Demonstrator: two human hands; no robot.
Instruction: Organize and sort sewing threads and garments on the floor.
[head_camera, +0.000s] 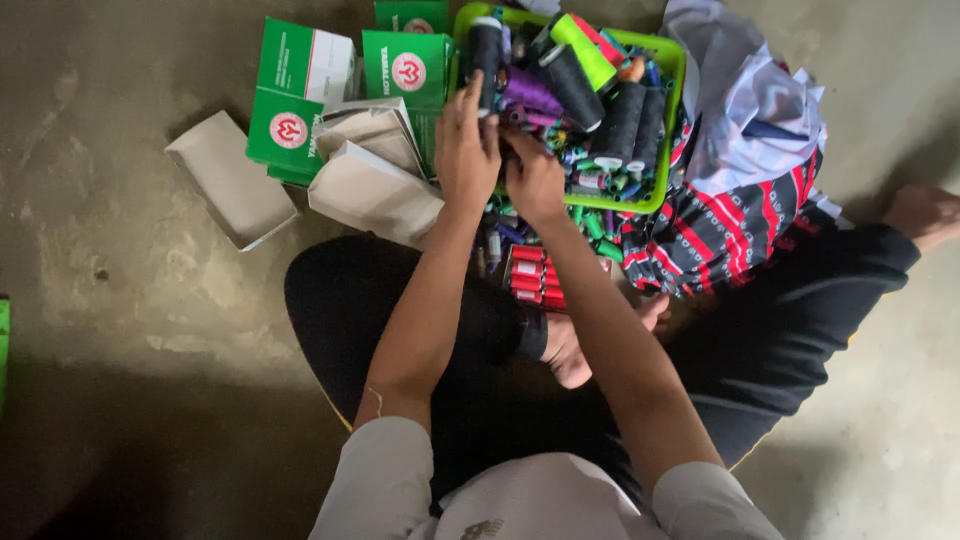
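Bare concrete floor lies open to the left. Green and white cartons crowd the green basket on its left; striped cloth blocks its right. Thread spools fill the basket to its rim.

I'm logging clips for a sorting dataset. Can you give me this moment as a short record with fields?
setting: person sitting cross-legged on a concrete floor
left hand: left hand at the rim of the green basket, fingers on a black thread cone
right hand: right hand beside it, among small spools; grip unclear
basket contents: black cones, purple thread, a lime-green cone
beside basket: green-and-white boxes, striped cloth
in front: red spools
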